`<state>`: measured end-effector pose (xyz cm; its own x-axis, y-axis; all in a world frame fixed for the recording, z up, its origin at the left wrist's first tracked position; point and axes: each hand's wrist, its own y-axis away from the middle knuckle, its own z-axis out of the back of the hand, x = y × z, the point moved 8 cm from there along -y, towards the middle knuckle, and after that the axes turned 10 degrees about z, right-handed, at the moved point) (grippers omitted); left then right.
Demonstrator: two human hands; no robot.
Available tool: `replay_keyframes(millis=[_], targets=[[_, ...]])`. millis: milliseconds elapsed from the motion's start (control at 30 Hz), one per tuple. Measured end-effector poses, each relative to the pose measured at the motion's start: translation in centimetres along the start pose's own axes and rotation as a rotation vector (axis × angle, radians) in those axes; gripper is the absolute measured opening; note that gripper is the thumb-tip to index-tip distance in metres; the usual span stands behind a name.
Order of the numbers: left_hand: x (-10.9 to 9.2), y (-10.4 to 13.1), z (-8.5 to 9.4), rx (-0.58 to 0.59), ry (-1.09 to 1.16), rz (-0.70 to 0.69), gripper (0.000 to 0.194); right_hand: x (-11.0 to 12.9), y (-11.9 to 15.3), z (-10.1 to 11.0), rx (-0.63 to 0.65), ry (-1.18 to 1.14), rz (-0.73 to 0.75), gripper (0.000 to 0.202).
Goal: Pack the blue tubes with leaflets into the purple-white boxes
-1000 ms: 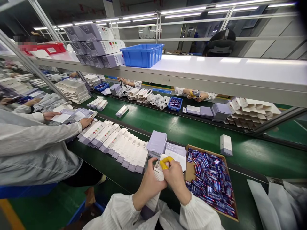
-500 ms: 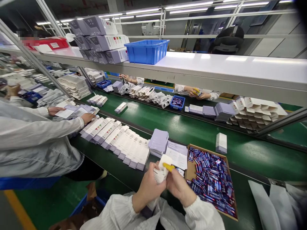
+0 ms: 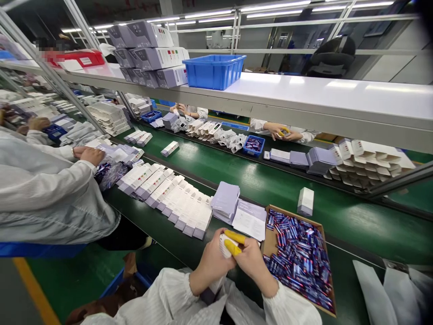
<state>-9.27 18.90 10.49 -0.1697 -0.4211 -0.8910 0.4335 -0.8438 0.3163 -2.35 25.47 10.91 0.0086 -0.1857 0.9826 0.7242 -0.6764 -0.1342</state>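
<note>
Close in front of me, my left hand [image 3: 212, 261] is closed round a small white rounded device [image 3: 224, 246], most of it hidden by fingers. My right hand [image 3: 252, 259], with yellow covers on two fingers, grips the device's right side. Just beyond lie a stack of lilac booklets [image 3: 224, 201] and white-and-lilac printed leaflets [image 3: 249, 220]. A shallow cardboard box [image 3: 269, 241] full of small blue-and-red batteries [image 3: 301, 257] stands right of my hands. To the left, a row of flat white-and-lilac cartons [image 3: 184, 203] overlaps along the bench.
Upright on the green conveyor belt [image 3: 250, 174] stands a white carton [image 3: 306, 201]. A shelf [image 3: 304, 97] with a blue bin [image 3: 215, 72] and stacked boxes [image 3: 152, 56] crosses above. A co-worker's sleeve [image 3: 50, 176] is at left; other workers' hands [image 3: 284, 131] are across the belt.
My right hand's yellow-covered fingers have spread over the device, which has tipped lower between my hands. The upright carton has shifted left. The co-worker's hands at left have come together.
</note>
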Motion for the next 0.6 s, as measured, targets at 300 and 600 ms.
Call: replay_keyframes(millis=[300, 600], targets=[[-0.4, -0.2, -0.6, -0.049, -0.096, -0.047, 0.055, -1.3, 0.0, 0.2, -0.116, -0.349, -0.167, 0.034], [0.9, -1.5, -0.9, 0.054, -0.007, -0.012, 0.079, 0.7, 0.2, 0.4, 0.196, 0.145, 0.166, 0.036]])
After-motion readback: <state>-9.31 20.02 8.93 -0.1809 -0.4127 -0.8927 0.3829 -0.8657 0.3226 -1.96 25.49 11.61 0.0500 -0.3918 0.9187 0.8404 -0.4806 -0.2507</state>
